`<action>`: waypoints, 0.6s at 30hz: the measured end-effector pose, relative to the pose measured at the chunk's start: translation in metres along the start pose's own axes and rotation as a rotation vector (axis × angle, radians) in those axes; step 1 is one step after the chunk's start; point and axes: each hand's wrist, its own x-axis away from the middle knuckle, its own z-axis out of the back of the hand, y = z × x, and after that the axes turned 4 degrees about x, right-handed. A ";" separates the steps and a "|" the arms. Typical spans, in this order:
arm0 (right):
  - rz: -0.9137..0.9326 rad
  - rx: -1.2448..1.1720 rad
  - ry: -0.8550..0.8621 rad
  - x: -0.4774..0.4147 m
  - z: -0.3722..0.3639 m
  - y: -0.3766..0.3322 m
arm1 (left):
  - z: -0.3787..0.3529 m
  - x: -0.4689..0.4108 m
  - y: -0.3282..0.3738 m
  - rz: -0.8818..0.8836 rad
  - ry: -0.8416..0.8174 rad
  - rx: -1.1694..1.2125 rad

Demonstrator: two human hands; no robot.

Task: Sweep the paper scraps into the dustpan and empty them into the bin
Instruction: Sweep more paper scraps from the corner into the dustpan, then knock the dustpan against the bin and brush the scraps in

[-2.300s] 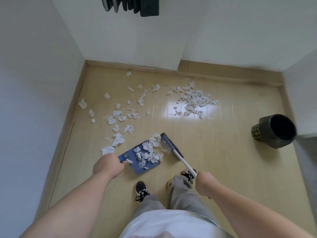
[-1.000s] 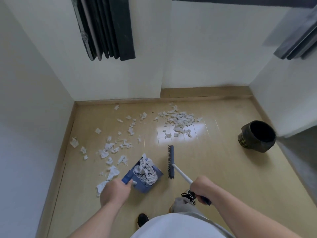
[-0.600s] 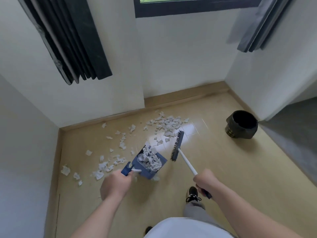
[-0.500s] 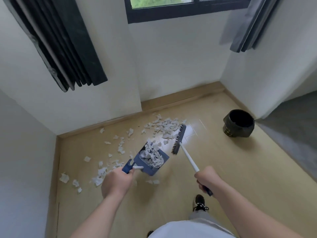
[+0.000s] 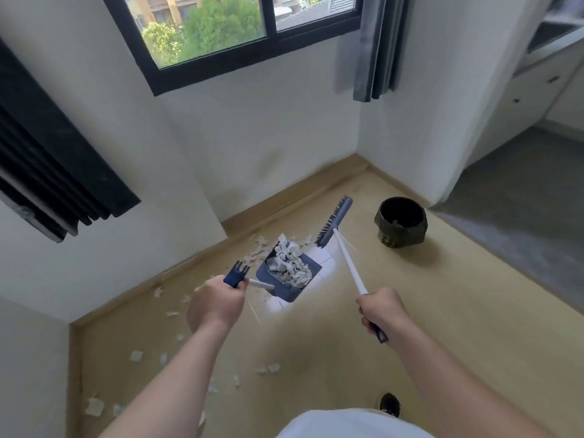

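Observation:
My left hand (image 5: 216, 303) grips the handle of a blue dustpan (image 5: 286, 289), held off the floor and heaped with white paper scraps (image 5: 289, 263). My right hand (image 5: 380, 309) holds the white handle of a blue brush (image 5: 334, 223), whose head is raised and points up and away, just right of the dustpan. A dark round bin (image 5: 401, 221) stands on the floor to the right, near the wall corner, with a few scraps inside. More loose scraps (image 5: 139, 355) lie scattered on the wooden floor at left and below the pan.
White walls close the space on the left and at the back, with a wooden skirting board (image 5: 284, 196). A window (image 5: 240, 30) with dark curtains (image 5: 60, 165) is above. Grey flooring (image 5: 518, 200) begins at the right. My shoe (image 5: 389, 404) shows at the bottom.
I have stood up and my head has tilted upward. The loaded dustpan has been lifted off the floor and carried rightward toward the bin. The brush has risen with it.

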 end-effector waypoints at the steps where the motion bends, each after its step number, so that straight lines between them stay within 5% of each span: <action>1: 0.009 -0.012 0.002 -0.005 0.014 0.001 | -0.004 -0.003 0.018 -0.014 0.004 -0.009; 18: 0.087 -0.081 0.159 -0.102 0.211 0.013 | -0.085 -0.030 0.257 -0.328 0.011 -0.120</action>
